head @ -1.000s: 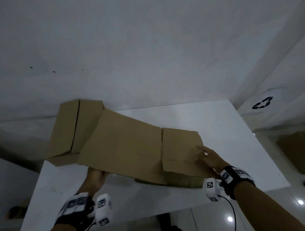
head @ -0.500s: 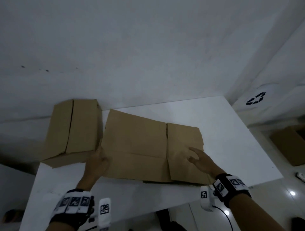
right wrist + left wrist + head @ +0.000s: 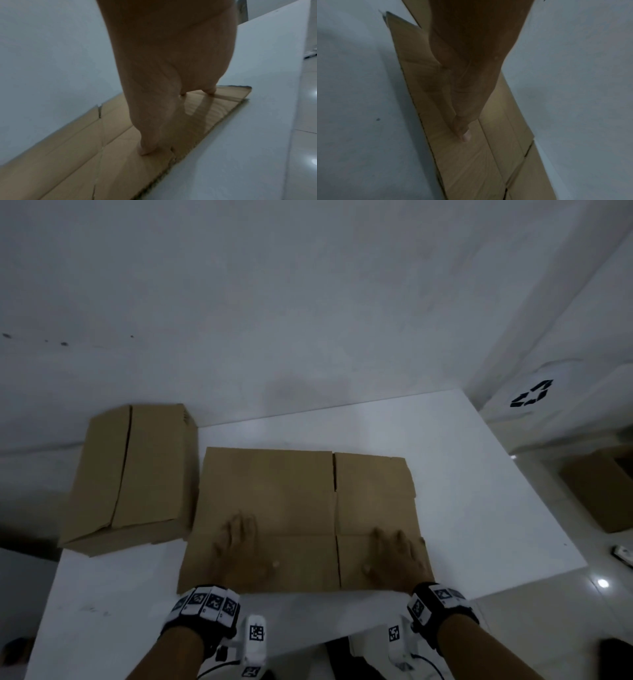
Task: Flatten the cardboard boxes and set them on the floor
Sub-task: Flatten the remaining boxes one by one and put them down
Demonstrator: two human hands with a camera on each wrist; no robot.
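Note:
A brown flattened cardboard box (image 3: 301,494) lies flat on the white table (image 3: 479,491). My left hand (image 3: 239,546) presses palm down on its near left panel, fingers straight. My right hand (image 3: 397,556) presses flat on the near right panel close to the box's right edge. The left wrist view shows my left hand (image 3: 464,94) stretched along the flattened cardboard box (image 3: 471,169). In the right wrist view my right hand (image 3: 163,108) rests with straight fingers on the flattened cardboard box (image 3: 68,155). A second, still upright cardboard box (image 3: 137,474) stands at the table's far left.
A white wall (image 3: 308,302) runs behind the table. An open cardboard box (image 3: 606,491) sits on the tiled floor to the right, below a white bin with a recycling symbol (image 3: 531,395). The table's right edge (image 3: 534,508) drops to the floor.
The cardboard went from tilted and lifted to lying flat on the table. Both hands moved onto its top and now press down on its near half.

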